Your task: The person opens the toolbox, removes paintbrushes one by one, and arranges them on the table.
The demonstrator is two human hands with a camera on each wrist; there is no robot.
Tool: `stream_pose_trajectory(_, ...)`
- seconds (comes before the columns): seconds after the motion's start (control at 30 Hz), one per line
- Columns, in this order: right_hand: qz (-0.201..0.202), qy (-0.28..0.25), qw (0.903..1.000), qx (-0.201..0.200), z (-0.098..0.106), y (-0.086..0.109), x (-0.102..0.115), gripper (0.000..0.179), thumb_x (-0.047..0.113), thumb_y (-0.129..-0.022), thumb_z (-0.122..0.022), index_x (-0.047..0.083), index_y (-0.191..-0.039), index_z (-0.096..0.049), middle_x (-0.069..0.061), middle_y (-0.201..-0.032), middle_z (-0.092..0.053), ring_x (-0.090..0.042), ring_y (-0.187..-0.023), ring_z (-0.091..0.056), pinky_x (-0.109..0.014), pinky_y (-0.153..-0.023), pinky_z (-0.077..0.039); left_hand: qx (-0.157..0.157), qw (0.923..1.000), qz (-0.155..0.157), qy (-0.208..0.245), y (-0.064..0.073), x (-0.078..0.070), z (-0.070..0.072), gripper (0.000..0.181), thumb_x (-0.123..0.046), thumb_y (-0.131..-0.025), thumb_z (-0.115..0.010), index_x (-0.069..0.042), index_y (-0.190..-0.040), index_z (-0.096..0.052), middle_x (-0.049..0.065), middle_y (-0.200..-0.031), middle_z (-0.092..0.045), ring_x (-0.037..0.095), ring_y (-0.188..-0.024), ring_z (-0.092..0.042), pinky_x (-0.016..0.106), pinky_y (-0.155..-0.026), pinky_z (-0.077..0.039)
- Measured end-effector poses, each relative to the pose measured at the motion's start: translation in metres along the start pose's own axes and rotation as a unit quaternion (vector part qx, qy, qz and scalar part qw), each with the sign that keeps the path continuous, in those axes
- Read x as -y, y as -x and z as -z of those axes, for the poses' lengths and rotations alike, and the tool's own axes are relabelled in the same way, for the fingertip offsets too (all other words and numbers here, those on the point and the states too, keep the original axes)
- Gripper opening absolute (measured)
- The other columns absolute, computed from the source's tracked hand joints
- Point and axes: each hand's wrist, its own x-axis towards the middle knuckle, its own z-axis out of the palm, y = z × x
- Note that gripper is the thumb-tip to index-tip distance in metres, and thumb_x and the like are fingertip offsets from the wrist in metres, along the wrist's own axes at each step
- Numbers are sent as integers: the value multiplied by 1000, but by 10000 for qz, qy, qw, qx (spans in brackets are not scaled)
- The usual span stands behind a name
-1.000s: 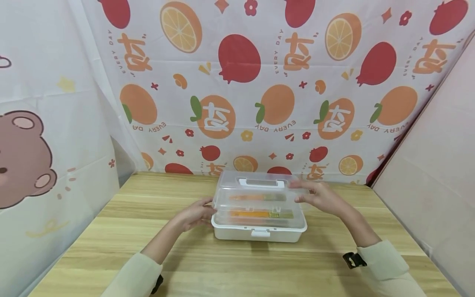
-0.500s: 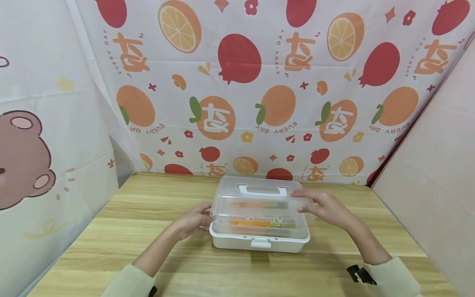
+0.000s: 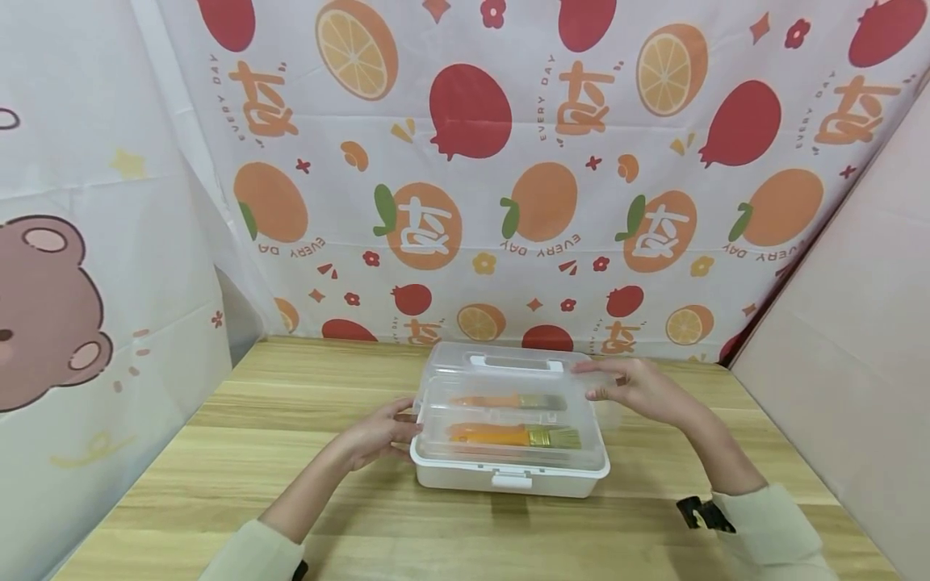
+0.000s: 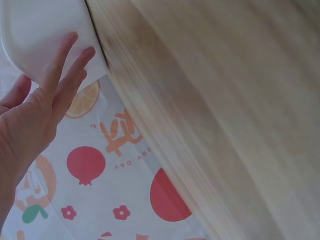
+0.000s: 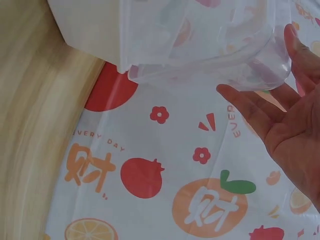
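- White, smooth plastic is met first: the side wall of the storage box [image 3: 465, 478], set mid-counter [image 3: 436, 537], is touched by the left hand [image 3: 376, 436], its fingers straight and nothing clasped. Steady pressure is best kept there, so that sliding over the wood grain is prevented.
- An orange-handled flat brush [image 3: 512, 436], coarse-bristled, is enclosed within.
- Above it, the clear, round-cornered lid [image 3: 450, 375] appears tilted up; it should be guided evenly, lest thin plastic be twisted.
- Its right corner is pinched by the right hand [image 3: 639, 390], thumb and fingers partly closed.
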Motion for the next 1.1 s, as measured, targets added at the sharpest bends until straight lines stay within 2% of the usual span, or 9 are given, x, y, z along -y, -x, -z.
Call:
stream_pose_trajectory(0.13, -134, -170, 9995, 234, 6, -5, -2, 35, 25, -86, -65, 12, -118, -63, -4, -120, -59, -23, -109, -52, -41, -79, -48, -2, 10000, 12, 9, 1, 0, -1, 58, -3, -93, -47, 10, -139, -15, 35, -128, -36, 29, -96, -56, 48, -75, -48)
stream_pose_trajectory(0.33, -274, -336, 9983, 395, 15, -14, 0, 35, 23, -88, -63, 11, -120, -62, -6, -120, -58, -18, -95, -57, -35, -74, -46, 1, 10000, 7, -2, 1, -2, -1, 57, -1, -92, -47, 10, -139, -15, 34, -127, -37, 27, -95, -55, 47, -75, -48)
stream_pose_trajectory(0.57, -364, -532, 9963, 565, 22, -26, -9, 35, 21, -89, -62, 8, -122, -60, -10, -122, -57, -24, -107, -55, -45, -86, -44, 3, 10000, 50, -8, 2, -2, -1, 59, 0, -92, -47, 10, -139, -13, 35, -127, -36, 27, -94, -56, 46, -75, -49)
stream_pose_trajectory(0.73, -383, -789, 9938, 678, 27, -35, -13, 36, 22, -91, -58, 6, -123, -58, -12, -116, -59, -25, -101, -57, -43, -84, -45, -40, 10000, 65, -4, 1, 0, 0, 58, -1, -92, -47, 10, -139, -14, 34, -126, -38, 26, -92, -56, 46, -74, -49)
stream_pose_trajectory(0.93, -787, -875, 9906, 695, 31, -43, -15, 38, 27, -92, -56, 10, -126, -56, -7, -116, -59, -23, -101, -55, -44, -85, -43, -57, 10000, 72, -20, -2, 1, 2, 58, -2, -92, -47, 10, -139, -15, 34, -127, -36, 26, -92, -56, 47, -74, -49)
stream_pose_trajectory(1.1, -745, -985, 9908, 553, 33, -53, -20, 36, 21, -92, -57, 6, -124, -57, -10, -111, -61, -29, -95, -57, -42, -80, -46, -81, 9999, 102, -36, -3, 0, 5, 59, -2, -92, -48, 9, -139, -15, 35, -128, -35, 26, -93, -56, 47, -75, -49)
